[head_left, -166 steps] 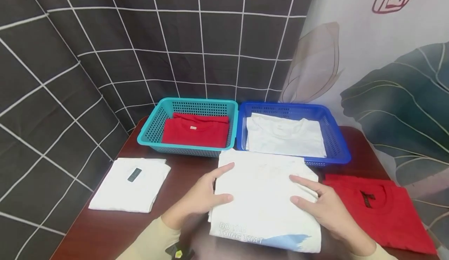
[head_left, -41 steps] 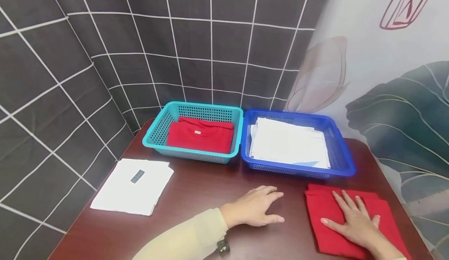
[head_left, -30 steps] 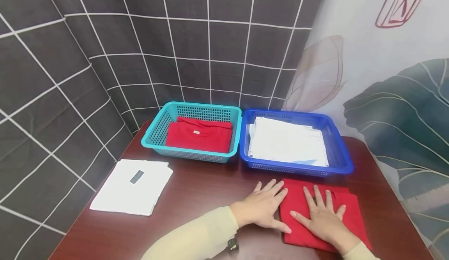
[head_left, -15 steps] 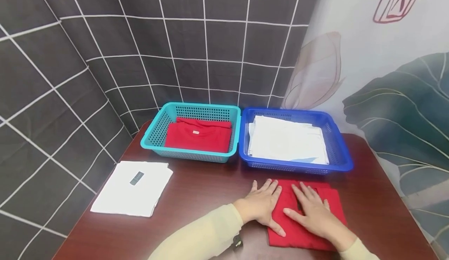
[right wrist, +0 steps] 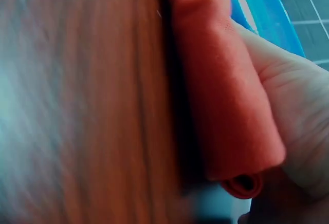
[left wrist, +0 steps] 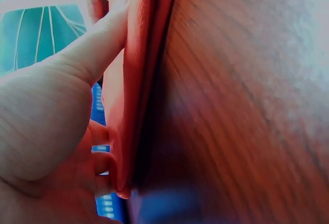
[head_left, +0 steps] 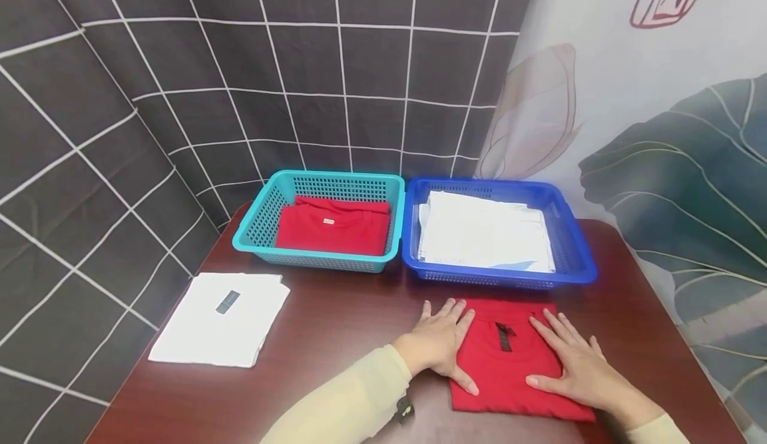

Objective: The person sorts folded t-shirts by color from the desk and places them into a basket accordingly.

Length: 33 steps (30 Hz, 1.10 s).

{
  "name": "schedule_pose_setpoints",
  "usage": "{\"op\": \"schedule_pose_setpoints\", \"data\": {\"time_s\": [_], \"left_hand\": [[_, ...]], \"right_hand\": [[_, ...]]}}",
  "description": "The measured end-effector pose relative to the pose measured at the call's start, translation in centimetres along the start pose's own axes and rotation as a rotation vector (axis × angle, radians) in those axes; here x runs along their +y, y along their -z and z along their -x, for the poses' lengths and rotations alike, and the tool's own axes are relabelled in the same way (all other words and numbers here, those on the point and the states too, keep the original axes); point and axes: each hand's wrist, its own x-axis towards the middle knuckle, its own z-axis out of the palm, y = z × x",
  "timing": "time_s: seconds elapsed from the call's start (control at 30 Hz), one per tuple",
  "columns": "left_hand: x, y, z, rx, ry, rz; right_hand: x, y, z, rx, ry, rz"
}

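Note:
A folded red T-shirt (head_left: 509, 374) with a dark neck label lies on the table in front of the blue basket. My left hand (head_left: 437, 344) rests on its left edge with the fingers spread. On its right side lies my right hand (head_left: 578, 367), fingers straight and thumb pointing inward. The left wrist view shows the shirt's layered edge (left wrist: 136, 80) beside the thumb and fingers. A rolled-looking fold (right wrist: 221, 90) of red cloth appears beside the hand in the right wrist view; the right fingertips are mostly hidden there.
A teal basket (head_left: 323, 259) holds folded red shirts (head_left: 335, 227). The blue basket (head_left: 590, 264) beside it holds folded white shirts (head_left: 485, 231). At left on the brown table (head_left: 335, 337) lies a folded white T-shirt (head_left: 218, 324) with a dark label.
The white shirt that both hands held went into the blue basket. Under my hands, the red T-shirt slid left from the right side. My right hand has since shifted to its right edge.

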Motion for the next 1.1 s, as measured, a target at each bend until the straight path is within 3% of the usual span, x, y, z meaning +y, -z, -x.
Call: {"op": "schedule_pose_setpoints", "data": {"time_s": [0.13,0.37,0.63,0.8,1.1], "left_hand": [[-1.3,-0.2,0.6,-0.001,0.007,0.033],[-5.2,-0.4,2.5,-0.016,0.003,0.109],[-9.6,-1.3,5.4,0.016,0.009,0.189],[-12.2,-1.8,7.1,0.025,0.024,0.239],[-14.4,-2.2,8.7,0.039,0.021,0.313]], "right_hand": [[-1.5,-0.9,-0.4,-0.006,-0.029,0.053],[-5.7,-2.5,-1.7,0.012,-0.034,0.133],[-9.8,-4.4,-3.9,0.025,-0.004,0.160],[-12.2,-5.7,-5.4,-0.017,-0.009,0.162],[-14.6,-6.6,-6.4,-0.055,-0.035,0.181]]}}
